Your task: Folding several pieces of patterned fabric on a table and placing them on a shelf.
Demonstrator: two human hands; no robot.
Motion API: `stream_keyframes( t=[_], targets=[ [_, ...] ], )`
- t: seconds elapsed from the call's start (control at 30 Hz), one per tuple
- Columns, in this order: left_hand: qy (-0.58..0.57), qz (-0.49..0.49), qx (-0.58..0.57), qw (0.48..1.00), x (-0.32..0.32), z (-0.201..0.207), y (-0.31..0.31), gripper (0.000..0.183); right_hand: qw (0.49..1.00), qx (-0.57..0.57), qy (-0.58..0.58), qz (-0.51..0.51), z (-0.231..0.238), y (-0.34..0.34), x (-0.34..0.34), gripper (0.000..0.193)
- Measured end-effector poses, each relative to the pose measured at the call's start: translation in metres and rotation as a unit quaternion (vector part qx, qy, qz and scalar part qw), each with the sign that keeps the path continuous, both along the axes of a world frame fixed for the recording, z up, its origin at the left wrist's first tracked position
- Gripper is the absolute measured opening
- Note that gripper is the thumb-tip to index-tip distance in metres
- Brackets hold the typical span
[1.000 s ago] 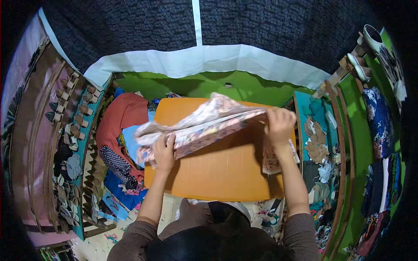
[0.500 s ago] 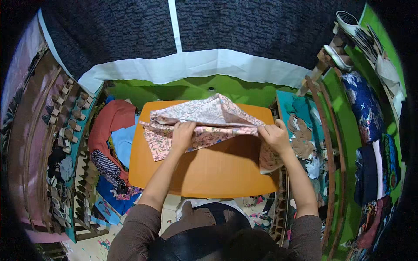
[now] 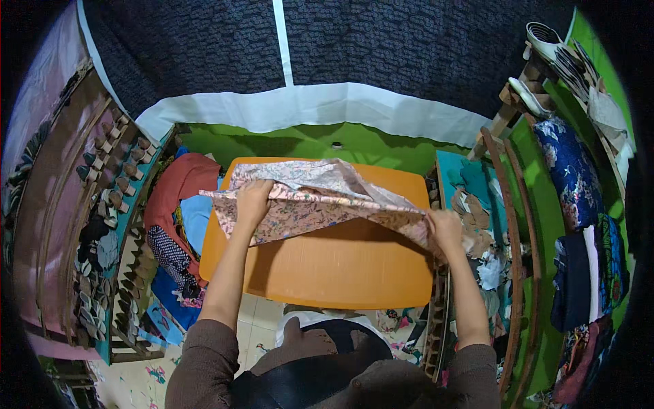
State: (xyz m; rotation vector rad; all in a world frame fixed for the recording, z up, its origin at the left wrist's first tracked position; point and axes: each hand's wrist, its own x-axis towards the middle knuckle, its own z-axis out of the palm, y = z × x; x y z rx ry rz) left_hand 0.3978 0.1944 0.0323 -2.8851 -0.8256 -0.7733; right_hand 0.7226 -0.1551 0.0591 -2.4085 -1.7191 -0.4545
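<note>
A pink floral cloth [image 3: 306, 208] stretches between my two hands above an orange table [image 3: 327, 273]. My left hand [image 3: 253, 201] is closed on the cloth's upper edge, left of its middle. At the cloth's right end, my right hand [image 3: 444, 228] grips the edge with bent fingers. The front part hangs toward me, and a paler, loosely bunched part lies behind the held edge. Whether it is a finished garment or a loose piece I cannot tell.
Left of the table lies a heap of red, blue and patterned clothes [image 3: 180, 184]. Shoe racks [image 3: 112, 204] stand farther left. On the right, a teal shelf [image 3: 449, 163] holds brown and white scraps, beside wooden rails [image 3: 514, 273] and folded fabrics [image 3: 575, 273]. Scraps litter the tiled floor.
Both hands have moved apart, my left one leftward and my right one slightly right and down. The cloth's held edge is now longer and tauter, and its rear peak has dropped.
</note>
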Motion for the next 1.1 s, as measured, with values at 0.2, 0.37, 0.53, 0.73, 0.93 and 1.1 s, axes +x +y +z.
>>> stream_keyframes(
  t=[0.2,0.37,0.53,0.73,0.93,1.1],
  targets=[
    [-0.003,-0.049,-0.016,0.999,-0.017,0.034,0.007,0.028,0.994,0.109,-0.006,0.004,0.019,0.022,0.006,0.02],
    [0.084,-0.087,0.024,0.992,-0.056,-0.004,0.031,0.033,0.979,-0.082,0.081,0.17,0.006,0.025,-0.012,0.042],
    [0.168,-0.128,-0.072,0.975,-0.079,-0.03,0.042,0.022,0.979,-0.145,0.097,0.105,-0.01,0.026,-0.005,0.048],
    [0.07,-0.026,-0.028,0.997,-0.044,0.003,0.113,0.016,0.999,0.036,0.021,-0.02,0.028,0.095,0.043,0.01],
    [-0.079,0.041,0.063,0.994,0.026,0.112,0.165,0.026,0.966,0.164,-0.128,-0.155,0.1,0.152,0.101,0.018],
    [-0.161,0.049,0.158,0.973,0.024,0.162,0.161,0.019,0.959,0.213,-0.122,-0.138,0.137,0.141,0.097,0.031]
  ],
)
